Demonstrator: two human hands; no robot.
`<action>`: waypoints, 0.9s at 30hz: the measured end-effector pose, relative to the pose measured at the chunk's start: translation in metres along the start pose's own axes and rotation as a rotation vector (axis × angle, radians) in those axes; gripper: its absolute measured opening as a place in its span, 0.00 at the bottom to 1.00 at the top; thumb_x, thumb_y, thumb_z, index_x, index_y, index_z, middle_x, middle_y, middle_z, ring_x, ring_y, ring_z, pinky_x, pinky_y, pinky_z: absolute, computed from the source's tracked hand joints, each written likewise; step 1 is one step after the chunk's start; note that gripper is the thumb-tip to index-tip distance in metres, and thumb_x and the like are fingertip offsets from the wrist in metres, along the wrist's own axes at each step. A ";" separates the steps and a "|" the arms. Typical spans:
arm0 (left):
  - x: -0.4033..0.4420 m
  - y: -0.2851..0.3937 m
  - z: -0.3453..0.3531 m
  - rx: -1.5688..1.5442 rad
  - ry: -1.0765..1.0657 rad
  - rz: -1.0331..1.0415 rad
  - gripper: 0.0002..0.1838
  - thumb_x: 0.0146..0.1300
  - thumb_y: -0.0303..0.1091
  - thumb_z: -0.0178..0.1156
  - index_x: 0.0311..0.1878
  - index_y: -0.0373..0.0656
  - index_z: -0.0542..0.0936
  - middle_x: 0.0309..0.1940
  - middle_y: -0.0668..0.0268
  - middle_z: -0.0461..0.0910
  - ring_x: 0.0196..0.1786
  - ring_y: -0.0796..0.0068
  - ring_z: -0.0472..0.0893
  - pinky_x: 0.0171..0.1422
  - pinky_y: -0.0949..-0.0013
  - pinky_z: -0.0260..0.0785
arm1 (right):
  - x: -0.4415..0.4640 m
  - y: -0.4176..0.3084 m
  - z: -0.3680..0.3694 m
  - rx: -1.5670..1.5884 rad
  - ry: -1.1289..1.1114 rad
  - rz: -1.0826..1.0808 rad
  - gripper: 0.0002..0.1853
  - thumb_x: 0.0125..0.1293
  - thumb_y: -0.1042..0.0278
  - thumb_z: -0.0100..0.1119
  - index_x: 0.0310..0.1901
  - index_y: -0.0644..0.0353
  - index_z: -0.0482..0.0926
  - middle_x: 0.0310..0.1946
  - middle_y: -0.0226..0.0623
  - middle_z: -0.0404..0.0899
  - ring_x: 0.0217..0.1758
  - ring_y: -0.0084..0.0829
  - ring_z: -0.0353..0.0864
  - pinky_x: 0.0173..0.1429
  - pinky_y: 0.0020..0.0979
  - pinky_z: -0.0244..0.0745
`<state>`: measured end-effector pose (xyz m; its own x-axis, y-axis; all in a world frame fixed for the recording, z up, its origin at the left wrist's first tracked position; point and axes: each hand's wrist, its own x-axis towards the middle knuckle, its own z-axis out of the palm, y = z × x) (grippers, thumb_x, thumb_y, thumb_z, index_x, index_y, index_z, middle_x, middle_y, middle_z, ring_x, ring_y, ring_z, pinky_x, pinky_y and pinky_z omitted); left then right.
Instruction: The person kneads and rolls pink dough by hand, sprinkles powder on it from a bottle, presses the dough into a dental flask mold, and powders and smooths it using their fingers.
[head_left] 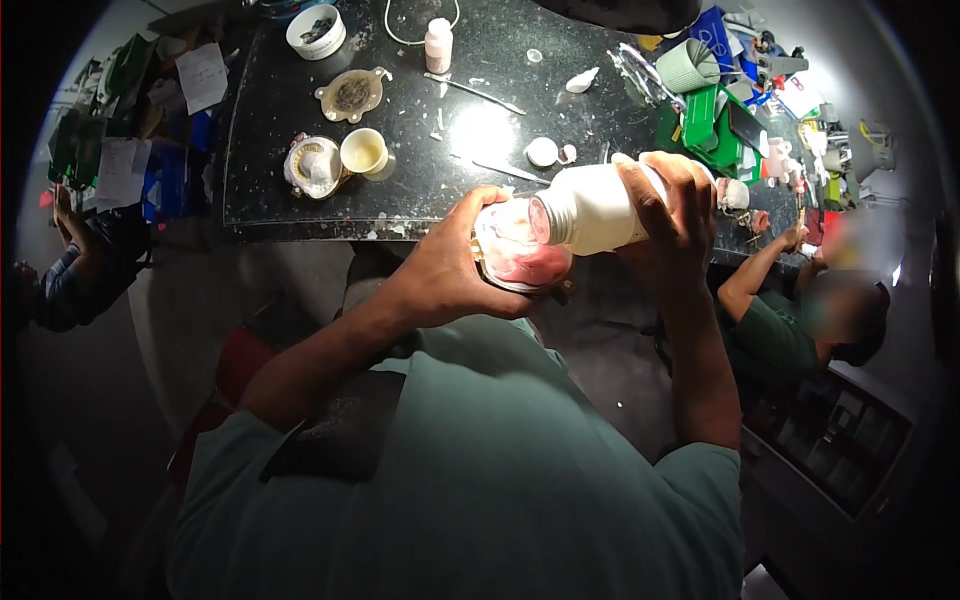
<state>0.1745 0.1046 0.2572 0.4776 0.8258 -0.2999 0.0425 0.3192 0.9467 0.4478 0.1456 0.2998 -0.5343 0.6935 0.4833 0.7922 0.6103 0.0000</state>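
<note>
My left hand (450,270) is wrapped round a round dental flask (530,262) filled with white plaster and glossy pink material. It is held just off the table's front edge. My right hand (675,215) grips a white plastic bottle (595,208), tipped nearly on its side. The bottle's uncapped, threaded mouth points left, right over the flask; pinkish stuff shows inside the mouth. Whether anything is coming out cannot be made out. Beyond the hands, a white round lid (541,151) lies on the table, and a thin metal tool (500,168) lies to its left.
On the black table (270,130) stand a small cup (364,151), a plaster-filled flask half (315,167), a metal flask piece (352,95), a white tub (316,32) and a small bottle (438,46). Green bins (712,130) crowd the right. A co-worker (780,320) sits at right.
</note>
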 end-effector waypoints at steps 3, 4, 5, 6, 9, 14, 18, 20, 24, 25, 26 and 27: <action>0.002 0.001 0.002 -0.010 -0.034 0.025 0.56 0.40 0.34 0.87 0.73 0.40 0.63 0.59 0.62 0.77 0.63 0.75 0.77 0.69 0.66 0.71 | 0.002 0.003 -0.005 -0.047 -0.023 -0.044 0.34 0.47 0.60 0.75 0.62 0.43 0.82 0.55 0.37 0.76 0.60 0.42 0.77 0.66 0.53 0.70; 0.003 0.001 0.002 0.000 -0.042 0.036 0.57 0.40 0.34 0.87 0.73 0.40 0.63 0.59 0.62 0.77 0.62 0.75 0.77 0.69 0.67 0.71 | 0.003 0.002 -0.010 -0.056 -0.037 -0.047 0.34 0.48 0.60 0.75 0.62 0.42 0.82 0.55 0.36 0.76 0.61 0.42 0.77 0.66 0.53 0.70; 0.004 0.002 0.004 -0.025 -0.047 0.047 0.57 0.39 0.35 0.86 0.73 0.39 0.63 0.59 0.60 0.77 0.62 0.72 0.78 0.68 0.66 0.71 | 0.003 0.002 -0.013 -0.065 -0.052 -0.050 0.33 0.48 0.61 0.75 0.61 0.42 0.82 0.55 0.36 0.76 0.61 0.42 0.77 0.67 0.53 0.70; 0.005 0.004 0.005 -0.048 -0.052 0.058 0.57 0.39 0.37 0.86 0.72 0.38 0.63 0.58 0.58 0.77 0.61 0.70 0.79 0.68 0.65 0.72 | 0.003 0.002 -0.014 -0.072 -0.038 -0.057 0.33 0.49 0.61 0.75 0.61 0.42 0.82 0.55 0.36 0.76 0.61 0.42 0.77 0.67 0.53 0.70; 0.009 -0.002 0.008 -0.070 -0.070 0.116 0.58 0.39 0.37 0.87 0.73 0.39 0.62 0.59 0.60 0.77 0.63 0.71 0.77 0.69 0.65 0.71 | 0.006 0.003 -0.020 -0.097 -0.015 -0.075 0.32 0.50 0.61 0.75 0.61 0.42 0.82 0.55 0.36 0.76 0.61 0.42 0.76 0.66 0.52 0.70; 0.018 -0.007 0.013 -0.069 -0.109 0.197 0.58 0.39 0.36 0.87 0.74 0.40 0.62 0.61 0.61 0.76 0.64 0.73 0.77 0.71 0.66 0.70 | 0.008 0.006 -0.032 -0.162 -0.033 -0.088 0.34 0.49 0.62 0.78 0.62 0.43 0.81 0.56 0.36 0.76 0.61 0.41 0.76 0.66 0.50 0.70; 0.023 -0.007 0.016 -0.109 -0.128 0.232 0.58 0.39 0.35 0.87 0.73 0.39 0.62 0.60 0.62 0.77 0.64 0.74 0.77 0.71 0.67 0.71 | 0.010 0.006 -0.036 0.025 -0.040 0.070 0.40 0.45 0.63 0.87 0.62 0.59 0.78 0.56 0.43 0.79 0.61 0.45 0.80 0.65 0.46 0.74; 0.022 -0.003 0.015 -0.103 -0.136 0.205 0.58 0.39 0.35 0.87 0.73 0.39 0.62 0.60 0.62 0.76 0.65 0.74 0.76 0.72 0.67 0.71 | -0.003 0.020 -0.020 0.200 -0.003 0.211 0.43 0.44 0.64 0.87 0.64 0.59 0.76 0.55 0.44 0.79 0.58 0.48 0.81 0.63 0.47 0.76; 0.017 0.000 0.010 -0.037 -0.080 0.226 0.59 0.38 0.34 0.87 0.73 0.39 0.61 0.62 0.62 0.75 0.66 0.74 0.76 0.72 0.67 0.70 | -0.061 0.065 0.037 0.693 -0.010 0.728 0.40 0.51 0.72 0.85 0.65 0.63 0.72 0.54 0.39 0.81 0.57 0.33 0.82 0.62 0.38 0.79; 0.015 0.001 0.007 -0.032 -0.078 0.225 0.59 0.38 0.34 0.87 0.74 0.39 0.61 0.62 0.62 0.74 0.66 0.74 0.76 0.73 0.68 0.70 | -0.071 0.073 0.055 0.784 0.057 0.764 0.38 0.53 0.76 0.83 0.65 0.63 0.72 0.54 0.37 0.81 0.58 0.31 0.81 0.63 0.36 0.78; 0.014 0.002 0.005 -0.028 -0.076 0.225 0.60 0.37 0.33 0.87 0.74 0.39 0.61 0.63 0.62 0.74 0.66 0.74 0.76 0.73 0.68 0.69 | -0.082 0.078 0.075 0.860 0.223 0.823 0.37 0.53 0.79 0.81 0.64 0.63 0.73 0.54 0.36 0.80 0.58 0.31 0.81 0.63 0.36 0.78; 0.013 0.002 0.004 -0.032 -0.072 0.246 0.60 0.37 0.33 0.87 0.74 0.39 0.60 0.63 0.62 0.74 0.67 0.74 0.75 0.73 0.68 0.69 | -0.094 0.082 0.097 0.934 0.390 0.877 0.35 0.54 0.82 0.79 0.64 0.64 0.73 0.54 0.35 0.80 0.58 0.31 0.81 0.64 0.36 0.79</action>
<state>0.1842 0.1137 0.2561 0.5319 0.8453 -0.0509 -0.1099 0.1285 0.9856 0.5345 0.1679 0.1697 0.2858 0.9298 0.2319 0.2467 0.1625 -0.9554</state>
